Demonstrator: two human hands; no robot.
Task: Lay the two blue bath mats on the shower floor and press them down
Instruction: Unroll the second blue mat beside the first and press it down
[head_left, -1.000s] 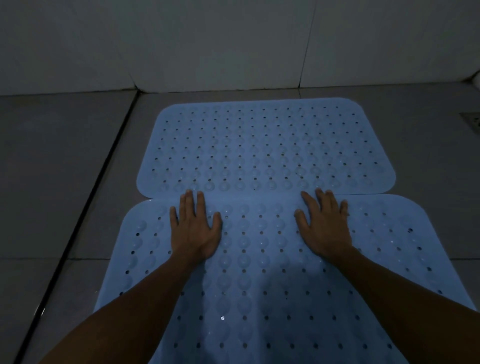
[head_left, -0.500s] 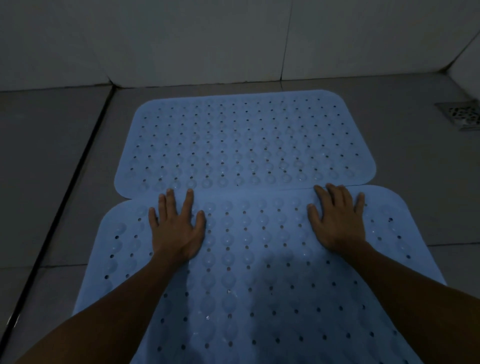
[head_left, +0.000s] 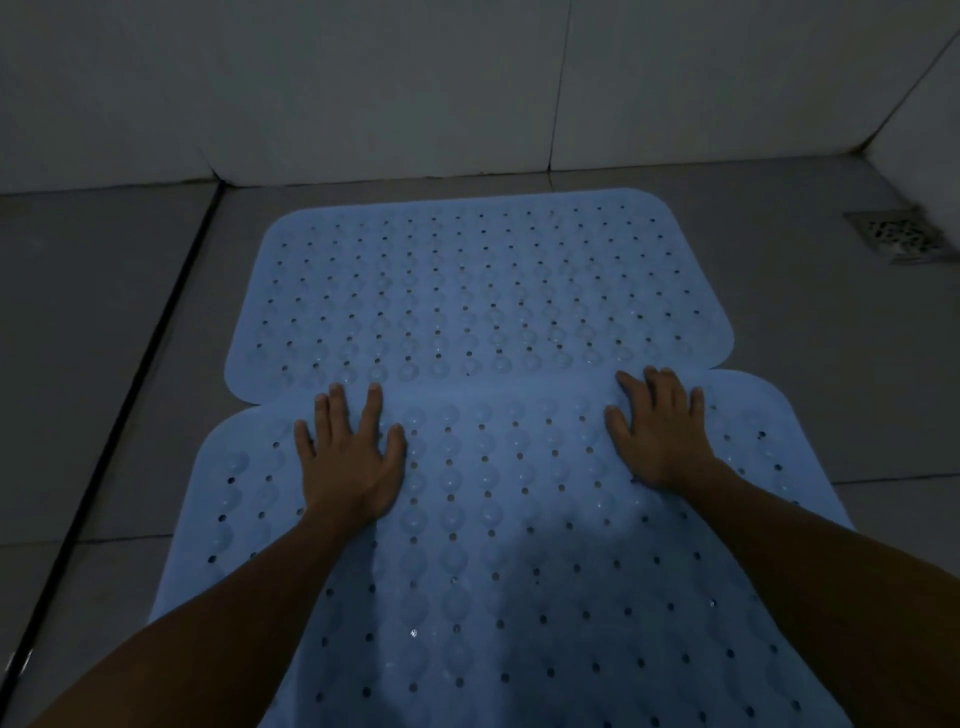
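Left hand (head_left: 350, 465) and right hand (head_left: 662, 431) flat, fingers spread, gripping nothing, pressing the far edge of the near mat (head_left: 519, 571), overlapping the far mat (head_left: 478, 291) at 12 o'clock. Probably soft, floppy, light rubber; best pressed with palms, lifted by corners.

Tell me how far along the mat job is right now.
Done: both mats lie on the shower floor, the far mat flat, the near mat overlapping its near edge. In hand: the left hand and right hand press flat on the near mat's far edge, fingers spread. Left: the near mat's closer part has no hands on it.
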